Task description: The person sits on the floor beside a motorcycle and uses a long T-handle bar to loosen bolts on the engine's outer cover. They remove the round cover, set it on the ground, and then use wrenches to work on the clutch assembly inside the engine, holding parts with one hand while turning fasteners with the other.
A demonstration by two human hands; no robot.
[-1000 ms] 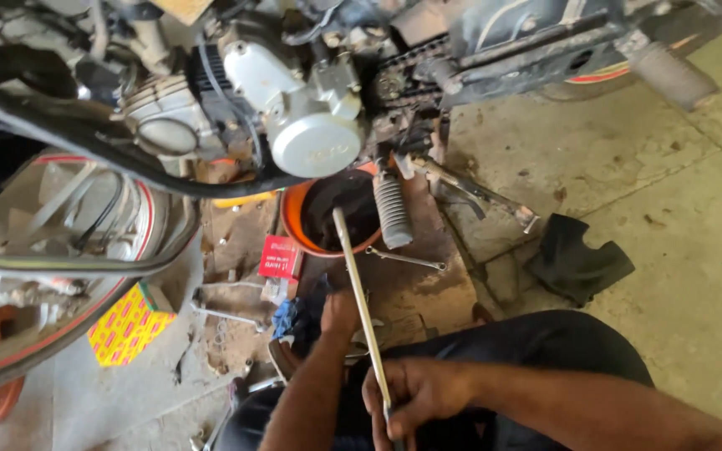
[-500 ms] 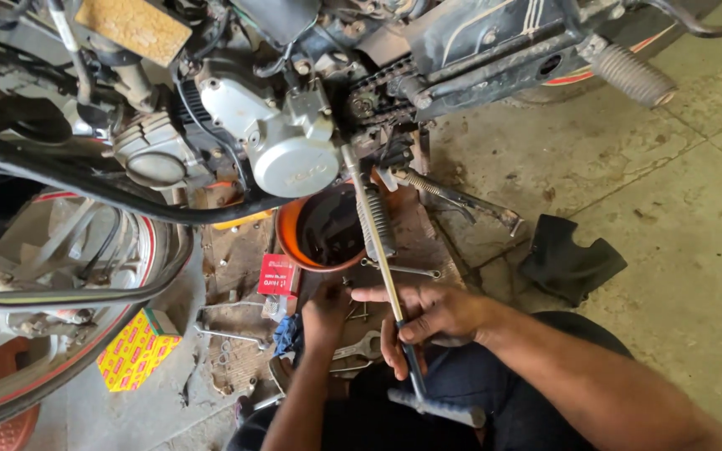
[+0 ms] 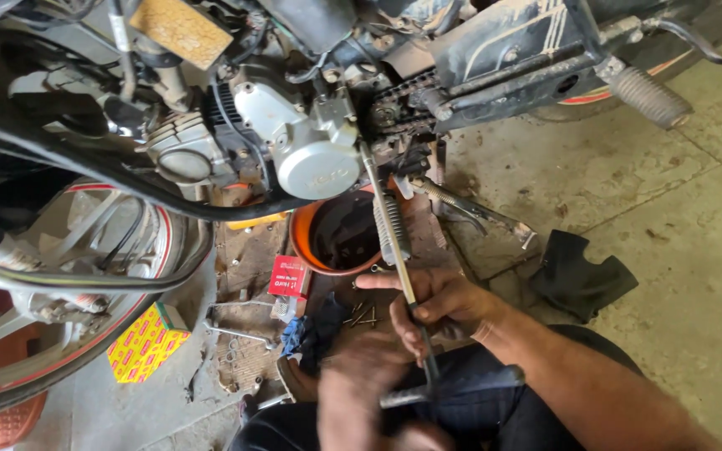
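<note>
Stained concrete workshop floor [image 3: 678,225] under a motorcycle engine [image 3: 294,142]. Right-hand [image 3: 436,305] fingers clamped round the shaft of a long T-handle wrench [image 3: 399,259]; blurred left hand [image 3: 361,392] apparently gripping its crossbar, near. Long axis near to far, tip at the engine's lower right. Likely seating or turning a fastener; next, steady alignment. Orange oil pan [image 3: 302,242] just left.

Soft daylight from the right on pale concrete floor [image 3: 678,209], deep shade under the motorcycle engine [image 3: 294,142], left hand [image 3: 361,392] motion-blurred, slight wide-angle bending at edges
</note>
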